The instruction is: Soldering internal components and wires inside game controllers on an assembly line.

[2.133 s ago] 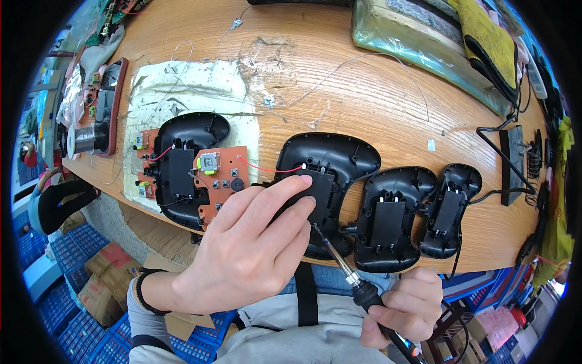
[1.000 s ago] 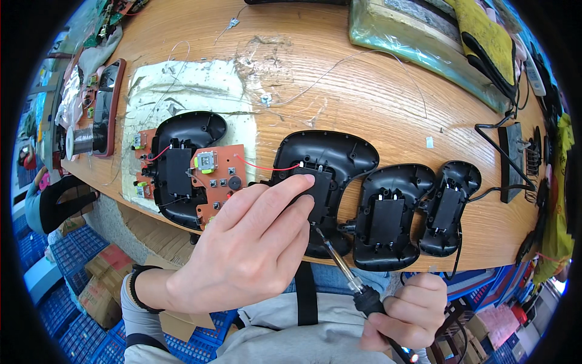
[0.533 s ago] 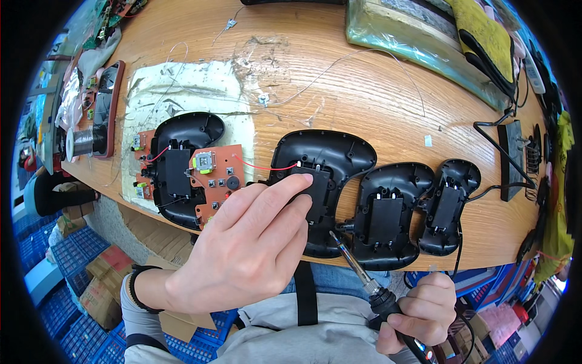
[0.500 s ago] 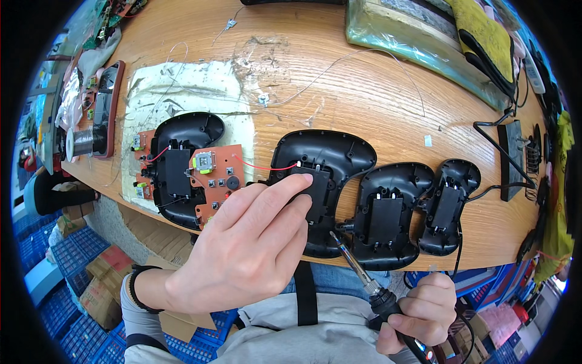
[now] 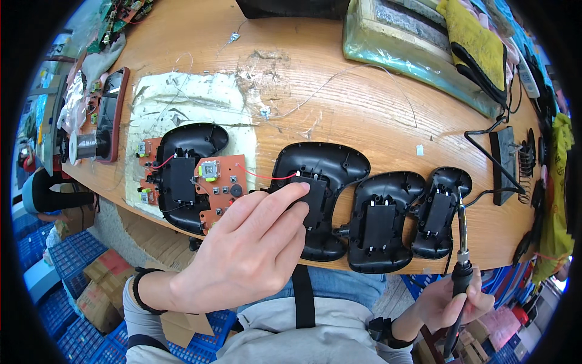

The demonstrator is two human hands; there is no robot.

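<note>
My left hand (image 5: 248, 242) is bent over a black plastic shell (image 5: 291, 159), its fingertips pressing on the rectangular battery box in it; the thumb is hidden. A red wire (image 5: 267, 177) runs from an orange circuit board (image 5: 227, 176) to a metal contact at the top of that box. Beside the board lies another shell (image 5: 200, 134) with an orange board at its left. In my right hand (image 5: 458, 303) is a soldering iron (image 5: 462, 273), held almost upright, its tip over the rightmost shell (image 5: 436, 212). A further shell (image 5: 380, 224) lies between.
A soldering stand (image 5: 503, 164) with a metal coil is at the right edge. Solder wire on a spool (image 5: 83, 147) stands at the left. A pale cloth (image 5: 188, 97) lies under the left shell. Yellow-black gloves (image 5: 479, 48) rest on a plastic-wrapped block (image 5: 418, 73) at the back.
The soldering iron has swung right and turned more upright, its tip leaving the lower edge of the middle shell. My left hand keeps its place on the shell. The view has shifted slightly.
</note>
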